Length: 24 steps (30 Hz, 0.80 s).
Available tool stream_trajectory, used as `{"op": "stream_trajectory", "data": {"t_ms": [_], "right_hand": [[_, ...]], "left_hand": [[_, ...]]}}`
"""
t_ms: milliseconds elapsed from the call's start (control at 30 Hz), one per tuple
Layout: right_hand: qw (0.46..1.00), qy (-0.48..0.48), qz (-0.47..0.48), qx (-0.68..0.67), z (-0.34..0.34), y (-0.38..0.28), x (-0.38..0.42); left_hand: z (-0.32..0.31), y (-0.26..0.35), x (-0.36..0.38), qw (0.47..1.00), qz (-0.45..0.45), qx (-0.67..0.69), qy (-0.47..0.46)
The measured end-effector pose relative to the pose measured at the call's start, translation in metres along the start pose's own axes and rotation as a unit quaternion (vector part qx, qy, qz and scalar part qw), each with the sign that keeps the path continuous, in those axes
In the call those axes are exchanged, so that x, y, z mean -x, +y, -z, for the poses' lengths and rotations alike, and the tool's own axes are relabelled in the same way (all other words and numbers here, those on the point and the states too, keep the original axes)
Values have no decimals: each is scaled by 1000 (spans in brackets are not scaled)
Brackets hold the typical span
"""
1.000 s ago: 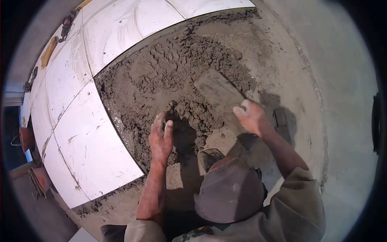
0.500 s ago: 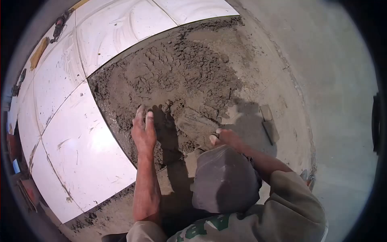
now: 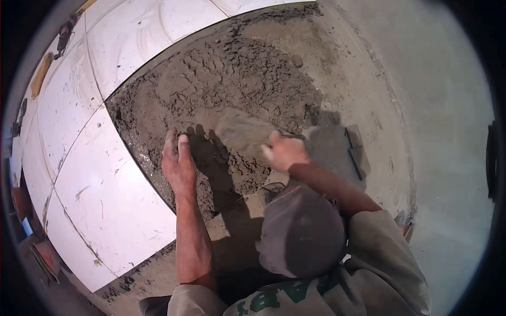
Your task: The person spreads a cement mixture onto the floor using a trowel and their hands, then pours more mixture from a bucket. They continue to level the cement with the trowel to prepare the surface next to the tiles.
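Left hand [image 3: 179,166] free, fingers extended above the mortar [image 3: 221,79], contact unclear; right hand [image 3: 287,152] curled at the right end of a flat trowel [image 3: 242,128], its grip hidden, its motion-blurred blade over the mid-lower part of the mortar. Mortar lies rough and clumped beyond the blade, bounded at left and top by smeared white tiles [image 3: 116,200]; grey cap [image 3: 303,231] just below the right hand, bare grey floor [image 3: 448,158] at far right.
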State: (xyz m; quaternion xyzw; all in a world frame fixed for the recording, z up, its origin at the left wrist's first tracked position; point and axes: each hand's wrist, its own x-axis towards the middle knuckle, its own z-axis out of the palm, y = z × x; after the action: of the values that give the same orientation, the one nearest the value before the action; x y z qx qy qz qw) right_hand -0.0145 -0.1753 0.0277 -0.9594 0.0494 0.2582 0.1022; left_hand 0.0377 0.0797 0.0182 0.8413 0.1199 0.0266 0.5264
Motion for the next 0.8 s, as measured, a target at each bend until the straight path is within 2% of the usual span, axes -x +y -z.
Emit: {"op": "stream_trajectory", "data": {"t_ms": [67,100,167,233,300,367,400,467,500,567,600,633,667,700,733,800], "right_hand": [[996,22,-88,0,8,24,4],[996,22,-90,4,9,39,9],[986,30,-163,-4,12,71,20],[985,62,-163,6,12,90,38],[982,97,-162,10,10,111,56],[979,171,-111,-15,9,140,69],[980,170,-106,-15,16,154,67],[961,150,-188,-133,37,177,54],[961,151,-188,-136,50,175,42],[869,75,-280,-400,75,169,22],[869,76,-280,-402,48,204,-13],[976,141,-55,-154,12,238,-35],[959,189,180,112,-42,267,-27],[987,134,17,-86,-33,231,-16],[947,66,-151,-276,-13,174,11],[959,-59,-182,-209,14,131,44]], "left_hand": [[3,5,-1,1000,-8,-3,26],[4,2,-4,1000,6,18,22],[7,-7,-7,1000,-11,-5,23],[7,-14,-7,998,-26,-47,26],[6,-22,-6,999,-25,-29,20],[4,-34,-4,1000,-14,-13,19],[4,-31,-3,1000,-12,-14,24],[4,-13,3,999,-13,-50,6],[4,-3,6,996,3,-87,-9],[-5,-6,8,998,-8,-56,-15],[-9,-8,8,999,-14,-26,-20],[-12,-8,10,999,-14,-28,-21],[-14,-8,11,999,-22,-42,-26],[-15,-9,13,998,-28,-57,-31],[-15,-12,19,997,-23,-62,-31],[-29,-18,20,997,-30,-64,-44]]}}
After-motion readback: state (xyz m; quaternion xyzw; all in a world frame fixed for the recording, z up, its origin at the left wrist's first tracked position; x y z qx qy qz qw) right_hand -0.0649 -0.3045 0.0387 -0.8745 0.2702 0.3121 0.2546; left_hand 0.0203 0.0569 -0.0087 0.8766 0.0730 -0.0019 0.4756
